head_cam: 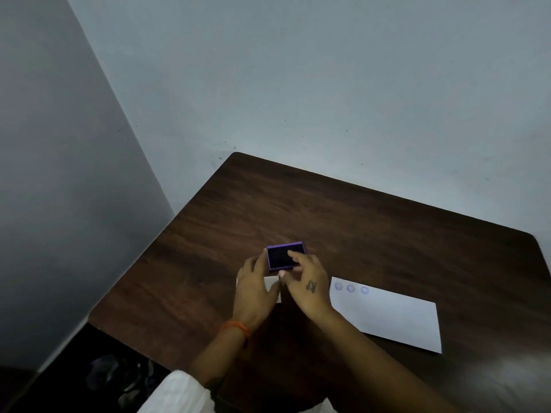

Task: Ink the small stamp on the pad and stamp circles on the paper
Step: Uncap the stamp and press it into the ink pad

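Note:
A purple ink pad (285, 255) with a dark inked face lies open on the brown table (387, 234). My left hand (256, 290) holds it by its left edge and lies over a small white object (272, 284). My right hand (307, 281) hovers curled over the pad's right half, fingertips down on the ink. The small stamp is hidden; I cannot tell if these fingers hold it. To the right lies a white sheet of paper (393, 317) with three faint purple circles (351, 288) in a row at its top left corner.
Grey walls close in behind and to the left of the table. The table's left edge (131, 269) drops to a dark floor with some dim clutter (119, 377). An orange thread band (235, 327) is on my left wrist.

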Demonstrator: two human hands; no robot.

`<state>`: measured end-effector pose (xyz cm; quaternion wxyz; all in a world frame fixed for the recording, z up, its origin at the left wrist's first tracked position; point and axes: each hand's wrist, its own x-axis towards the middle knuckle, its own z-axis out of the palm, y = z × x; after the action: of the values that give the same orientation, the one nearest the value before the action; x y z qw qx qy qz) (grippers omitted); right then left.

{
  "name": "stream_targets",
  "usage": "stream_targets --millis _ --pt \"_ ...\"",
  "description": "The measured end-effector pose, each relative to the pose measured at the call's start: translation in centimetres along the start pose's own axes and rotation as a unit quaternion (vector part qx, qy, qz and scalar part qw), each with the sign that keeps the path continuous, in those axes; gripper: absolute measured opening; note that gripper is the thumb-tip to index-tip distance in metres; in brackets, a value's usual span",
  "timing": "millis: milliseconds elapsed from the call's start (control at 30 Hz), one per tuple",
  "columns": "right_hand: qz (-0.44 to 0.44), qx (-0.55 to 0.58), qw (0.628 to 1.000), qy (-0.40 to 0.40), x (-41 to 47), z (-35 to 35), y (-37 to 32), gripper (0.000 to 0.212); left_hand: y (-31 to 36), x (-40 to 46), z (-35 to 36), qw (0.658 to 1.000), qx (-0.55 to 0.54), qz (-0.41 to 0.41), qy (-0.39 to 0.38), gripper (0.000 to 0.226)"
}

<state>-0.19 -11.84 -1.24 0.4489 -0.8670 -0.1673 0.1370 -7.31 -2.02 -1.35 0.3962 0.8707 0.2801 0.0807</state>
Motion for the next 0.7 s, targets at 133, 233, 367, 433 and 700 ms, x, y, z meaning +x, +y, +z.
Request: stream_targets --millis 133,233,367,433,700 --pt "0.025 0.013 0.998 0.049 -0.2 -2.3 1.2 0.045 1.6 0.0 2.0 0.996 -0.011 0.06 -0.062 0.07" --pt "0.069 0.007 0.996 0.047 -0.7 -3.2 2.7 0.046 2.1 -0.1 3.4 0.992 0.007 0.068 -0.11 0.068" --pt "0.109 0.011 0.993 0.037 -1.2 -3.4 4.2 0.043 2.2 0.2 4.9 0.988 0.025 0.054 -0.141 0.055" --pt "0.119 0.005 0.992 0.034 -1.2 -3.2 4.5 0.042 2.2 0.5 5.4 0.989 0.027 0.052 -0.137 0.041" --pt "0.101 -0.047 0.994 -0.01 -0.5 -2.7 5.0 0.023 1.7 1.2 6.7 0.992 0.031 0.06 -0.106 0.027"
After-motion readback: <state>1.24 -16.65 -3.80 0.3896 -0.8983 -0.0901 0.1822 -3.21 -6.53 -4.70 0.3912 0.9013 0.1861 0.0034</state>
